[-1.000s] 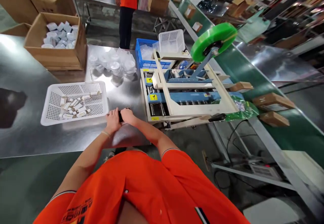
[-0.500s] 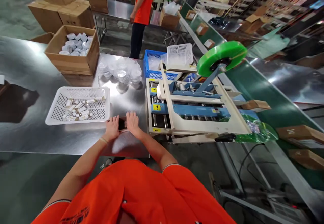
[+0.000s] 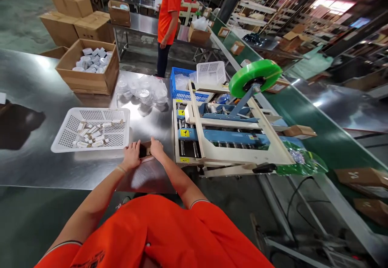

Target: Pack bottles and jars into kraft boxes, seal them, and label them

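Note:
A small brown cardboard box (image 3: 146,150) with a dark inside stands on the metal table near its front edge. My left hand (image 3: 132,154) grips its left side, fingers bent over the wall. On the right side, my right hand (image 3: 157,148) has its fingers closed on the box's edge. Just left of my hands lies a white perforated basket (image 3: 60,138) holding several small white-and-brown tubes (image 3: 92,132). Behind the box, several round white items in clear plastic (image 3: 144,93) are piled on the table.
A large carton (image 3: 83,81) of white pieces stands behind the basket. Right of the table is a sealing machine (image 3: 227,148) with a green tape roll (image 3: 256,78). A blue crate (image 3: 174,83) sits behind it. Farther back stands a person (image 3: 169,13); a green conveyor (image 3: 321,118) carries boxes.
My right hand's fingers have drawn together at the box's edge, and more of the box's inside shows. The person at the back has turned and lowered an arm. The view has shifted slightly.

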